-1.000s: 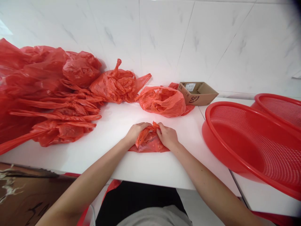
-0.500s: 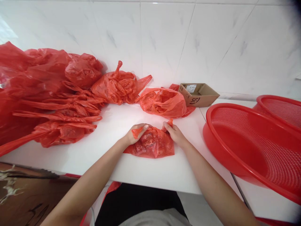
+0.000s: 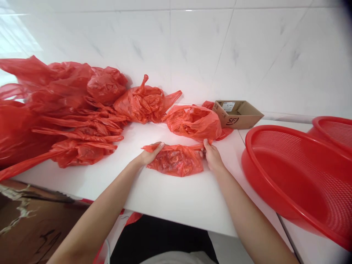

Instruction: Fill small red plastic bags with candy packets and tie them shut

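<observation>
A red plastic bag with small wrapped-looking pieces inside lies on the white table in front of me. My left hand pinches its upper left corner, thumb on top. At the upper right corner, my right hand has its fingers closed on the bag's gathered end. Between both hands the top edge is drawn out sideways. What the pieces are cannot be made out through the film. Just behind sits another crumpled red bag.
Several filled red bags are heaped at the left. An open cardboard box stands near the tiled wall. Large red plastic baskets take up the right side. A torn carton is below the table's left edge.
Both hands have moved apart, pulling the bag's upper edge out into a straighter line. The bag looks flatter from front to back. The view has shifted slightly.
</observation>
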Action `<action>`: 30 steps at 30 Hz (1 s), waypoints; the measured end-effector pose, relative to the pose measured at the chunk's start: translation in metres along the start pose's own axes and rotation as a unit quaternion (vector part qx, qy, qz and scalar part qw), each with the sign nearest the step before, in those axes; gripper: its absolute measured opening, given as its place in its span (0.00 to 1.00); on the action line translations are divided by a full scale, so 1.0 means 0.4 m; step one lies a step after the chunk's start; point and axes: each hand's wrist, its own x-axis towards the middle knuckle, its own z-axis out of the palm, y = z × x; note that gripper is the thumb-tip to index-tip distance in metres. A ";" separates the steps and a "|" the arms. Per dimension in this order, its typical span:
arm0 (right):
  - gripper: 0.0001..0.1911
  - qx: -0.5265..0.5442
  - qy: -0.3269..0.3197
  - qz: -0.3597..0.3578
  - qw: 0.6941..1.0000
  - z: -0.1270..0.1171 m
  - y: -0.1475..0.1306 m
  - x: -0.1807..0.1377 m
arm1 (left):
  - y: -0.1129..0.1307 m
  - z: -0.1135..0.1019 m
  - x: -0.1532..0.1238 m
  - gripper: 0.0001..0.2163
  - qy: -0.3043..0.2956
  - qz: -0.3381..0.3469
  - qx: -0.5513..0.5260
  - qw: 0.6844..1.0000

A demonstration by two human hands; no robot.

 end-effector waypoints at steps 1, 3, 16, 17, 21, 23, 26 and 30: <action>0.32 0.003 -0.008 0.009 1.000 -0.006 -0.002 0.000 | 0.001 -0.008 -0.008 0.27 -0.008 -0.006 -0.015 1.000; 0.31 0.006 -0.030 0.018 0.999 -0.017 -0.004 0.001 | 0.003 -0.032 -0.025 0.25 0.010 -0.020 -0.042 0.999; 0.26 -0.012 -0.063 0.009 0.998 -0.023 0.006 -0.009 | 0.144 0.122 -0.055 0.18 0.242 0.279 0.389 0.844; 0.26 -0.012 -0.059 0.009 0.998 -0.025 0.007 -0.009 | 0.144 0.143 -0.042 0.17 0.190 0.276 0.403 0.852; 0.25 -0.009 -0.046 0.009 0.999 -0.030 0.010 -0.004 | 0.113 0.142 0.011 0.17 0.031 0.162 0.456 0.875; 0.25 -0.007 -0.047 0.011 0.999 -0.030 0.009 -0.003 | 0.110 0.101 0.008 0.13 0.005 0.121 0.439 0.890; 0.25 -0.013 -0.060 0.007 0.998 -0.031 0.004 -0.004 | 0.149 0.017 -0.044 0.10 -0.002 0.123 0.324 0.938; 0.25 -0.035 -0.067 -0.002 0.997 -0.034 0.006 -0.004 | 0.221 -0.111 -0.148 0.11 -0.033 0.085 0.201 0.975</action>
